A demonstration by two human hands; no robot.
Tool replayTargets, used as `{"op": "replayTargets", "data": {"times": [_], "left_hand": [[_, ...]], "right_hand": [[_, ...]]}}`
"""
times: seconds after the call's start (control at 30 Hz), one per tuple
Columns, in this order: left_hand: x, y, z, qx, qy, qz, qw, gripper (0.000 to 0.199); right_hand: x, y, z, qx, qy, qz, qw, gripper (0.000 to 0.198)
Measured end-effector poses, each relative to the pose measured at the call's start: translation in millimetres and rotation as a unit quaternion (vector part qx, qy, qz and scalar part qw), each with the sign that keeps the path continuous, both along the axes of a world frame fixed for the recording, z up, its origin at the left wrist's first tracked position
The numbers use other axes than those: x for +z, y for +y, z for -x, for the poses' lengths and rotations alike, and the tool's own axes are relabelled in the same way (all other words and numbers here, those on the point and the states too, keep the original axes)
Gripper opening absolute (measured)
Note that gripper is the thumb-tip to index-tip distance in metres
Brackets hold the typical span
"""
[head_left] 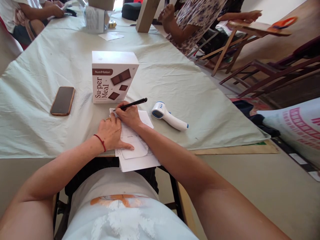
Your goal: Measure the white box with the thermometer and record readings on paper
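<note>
Black pen (132,104) in play: the right hand (128,115) is clamped around it, tip down at the top edge of a stack of white papers (136,156) that lies at the near edge of the counter (175,86) and juts over it. The left hand (111,133) lies flat and spread on the same papers, just beside the right, pinning them; a red cord circles its wrist. What is printed on the sheets is too small to read. Just beyond the pen stands a white box (112,76) marked "Su-per Meal". Right of the papers lies a white and blue thermometer gun (168,116); well to the left, a phone (62,100) lies face up on the pale cloth. Other people sit at the far end.
</note>
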State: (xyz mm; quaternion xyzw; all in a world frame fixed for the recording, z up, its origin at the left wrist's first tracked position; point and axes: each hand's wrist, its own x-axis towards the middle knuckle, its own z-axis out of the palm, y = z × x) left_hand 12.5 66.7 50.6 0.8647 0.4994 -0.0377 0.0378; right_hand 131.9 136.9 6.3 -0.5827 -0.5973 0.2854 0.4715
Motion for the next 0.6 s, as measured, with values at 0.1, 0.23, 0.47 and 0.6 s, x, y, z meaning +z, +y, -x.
{"op": "replayTargets", "data": {"times": [0.1,0.23,0.47,0.6], "left_hand": [[1.9,-0.5,-0.1,0.002,0.006,0.002,1.0,0.118],[2.9,-1.2,-0.3,0.002,0.009,0.007,1.0,0.119],[1.3,-0.2,0.2,-0.003,0.006,0.001,1.0,0.12],[2.7,-0.5,-0.2,-0.003,0.007,0.007,1.0,0.119]], "right_hand": [[-0.8,0.1,-0.3,-0.006,0.007,0.001,1.0,0.006],[-0.6,0.2,-0.7,-0.02,0.005,-0.006,1.0,0.006],[-3.2,0.9,-1.4,-0.015,0.002,-0.008,1.0,0.006],[-6.0,1.8,-0.4,-0.015,-0.005,-0.005,1.0,0.003]]}}
